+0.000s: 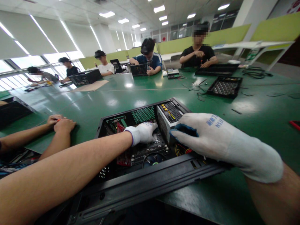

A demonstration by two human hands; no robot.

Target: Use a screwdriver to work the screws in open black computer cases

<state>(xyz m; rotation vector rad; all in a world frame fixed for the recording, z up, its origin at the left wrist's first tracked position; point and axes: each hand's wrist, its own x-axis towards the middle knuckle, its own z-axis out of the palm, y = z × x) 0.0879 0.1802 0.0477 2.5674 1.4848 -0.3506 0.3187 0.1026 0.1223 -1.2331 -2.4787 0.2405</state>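
head view: an opened computer case (164,175) is lying on its side at the near edge of the green worktop (262,128), its upward side uncovered. inside, a motherboard (150,151) is sitting on the case floor, a red expansion card (123,160) is standing toward the case's left, a round fan (153,160) is showing by the near rail, and a power supply (170,112) is occupying the far right corner. the work is looking partway along: the cover is off and these parts are in place, while which screws or plugs are remaining is too hidden to tell. the gloved left hand (143,132) is reaching down onto the motherboard, its fingertips hidden, so whether it is pinching anything cannot be told. the gloved right hand (208,134) is arching beside the power supply, thumb spread from the fingers, with nothing showing between them. that hand and some yellow wires (181,150) are crowding this corner, and the left forearm is crossing the near rail. toward the worktop's left edge, a neighbour's bare hands (62,125) are resting close by; toward the far right corner, a shallow black tray (225,87) and a coiled black cable (256,72) are lying well apart.
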